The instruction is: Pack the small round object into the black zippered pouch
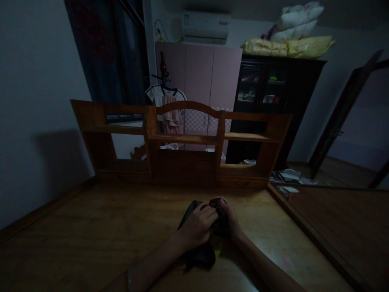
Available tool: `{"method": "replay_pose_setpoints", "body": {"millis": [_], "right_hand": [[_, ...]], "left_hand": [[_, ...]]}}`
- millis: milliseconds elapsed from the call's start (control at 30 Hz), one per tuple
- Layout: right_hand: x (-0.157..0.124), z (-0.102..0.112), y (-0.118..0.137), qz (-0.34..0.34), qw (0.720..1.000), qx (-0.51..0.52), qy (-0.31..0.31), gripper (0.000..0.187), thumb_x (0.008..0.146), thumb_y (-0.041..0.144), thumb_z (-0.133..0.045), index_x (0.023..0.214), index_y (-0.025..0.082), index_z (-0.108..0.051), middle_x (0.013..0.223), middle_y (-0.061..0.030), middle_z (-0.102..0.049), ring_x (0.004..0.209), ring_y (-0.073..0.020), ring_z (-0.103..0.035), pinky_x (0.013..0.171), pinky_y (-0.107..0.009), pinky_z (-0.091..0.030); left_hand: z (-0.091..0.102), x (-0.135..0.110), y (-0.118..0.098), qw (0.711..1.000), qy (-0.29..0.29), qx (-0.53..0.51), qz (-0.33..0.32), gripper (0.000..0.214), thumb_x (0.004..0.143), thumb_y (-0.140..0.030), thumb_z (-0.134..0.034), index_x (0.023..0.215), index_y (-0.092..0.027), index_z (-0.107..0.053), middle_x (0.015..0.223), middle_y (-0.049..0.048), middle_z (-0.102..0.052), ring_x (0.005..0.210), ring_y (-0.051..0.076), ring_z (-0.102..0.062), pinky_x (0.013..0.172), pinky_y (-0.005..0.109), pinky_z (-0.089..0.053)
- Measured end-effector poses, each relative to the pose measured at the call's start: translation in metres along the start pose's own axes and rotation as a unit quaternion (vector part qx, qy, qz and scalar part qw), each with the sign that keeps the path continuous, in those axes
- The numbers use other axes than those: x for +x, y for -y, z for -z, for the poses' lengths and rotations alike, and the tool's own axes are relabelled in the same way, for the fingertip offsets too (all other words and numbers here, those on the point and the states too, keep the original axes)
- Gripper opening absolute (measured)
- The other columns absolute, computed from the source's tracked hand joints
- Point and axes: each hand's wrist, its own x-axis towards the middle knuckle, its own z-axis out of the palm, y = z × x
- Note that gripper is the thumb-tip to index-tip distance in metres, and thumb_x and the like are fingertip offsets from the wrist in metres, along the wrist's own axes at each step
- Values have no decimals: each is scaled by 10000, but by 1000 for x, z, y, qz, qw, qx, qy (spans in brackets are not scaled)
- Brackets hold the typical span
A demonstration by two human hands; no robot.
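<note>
Fingers (209,213) of the left hand (194,226) are bent and held close together over a small dark reddish-brown object (215,201); whether it is pinched by them cannot be told in the dim light. The same object is clasped by the right hand (232,221), its thumb laid along the top, its other fingers mostly hidden. A limp black piece of material (200,257) is seen under and around the left hand, its near end spread on the wooden tabletop (91,235). Both hands and object are placed near the middle of that surface, slightly right. A small yellow patch (218,246) is seen between the forearms. A thin pale band (130,278) is worn on the left wrist.

Far edge of tabletop: bordered by a brown wooden shelf unit (182,139) with an arched centre rail. Beyond it, a pink panelled wardrobe (197,73) is overhung by a white air conditioner (206,26); to its right, a black glass-doored cabinet (298,89) is topped with yellow bundles (306,46).
</note>
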Motion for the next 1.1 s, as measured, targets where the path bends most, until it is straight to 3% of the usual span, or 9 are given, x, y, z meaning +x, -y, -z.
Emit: {"method": "replay_pose_setpoints", "body": {"millis": [233, 667, 867, 1100], "right_hand": [[-4, -5, 15, -6, 999, 17, 41, 307, 878, 453, -459, 968, 203, -613, 902, -34, -635, 862, -206, -582, 817, -320, -458], [-3, -3, 8, -30, 999, 33, 24, 339, 852, 483, -500, 983, 194, -618, 930, -38, -646, 896, -214, -585, 859, -322, -441], [-3, -6, 15, 6, 998, 11, 55, 282, 871, 438, -495, 959, 197, -613, 902, -31, -637, 870, -205, -571, 815, -299, -443], [-4, -4, 18, 11, 999, -9, 49, 282, 890, 426, -462, 967, 198, -609, 895, -29, -627, 863, -203, -571, 807, -294, -437]], "left_hand": [[-3, -1, 1, 1000, 4, 0, -3, 244, 798, -103, -520, 1022, -199, -528, 1044, 45, -607, 1048, 214, -539, 1071, 414, -308], [-1, -1, 0, 1000, 26, 0, 5, 367, 731, -57, -508, 1076, -181, -509, 1106, 66, -583, 1108, 231, -495, 1090, 409, -283], [0, -2, 0, 999, 35, -1, 3, 418, 715, -73, -510, 1121, -175, -494, 1138, 78, -561, 1131, 245, -467, 1091, 409, -281], [3, -1, -1, 999, 41, -21, -2, 428, 747, -83, -507, 1164, -178, -483, 1175, 83, -546, 1189, 240, -436, 1110, 395, -252]]}}
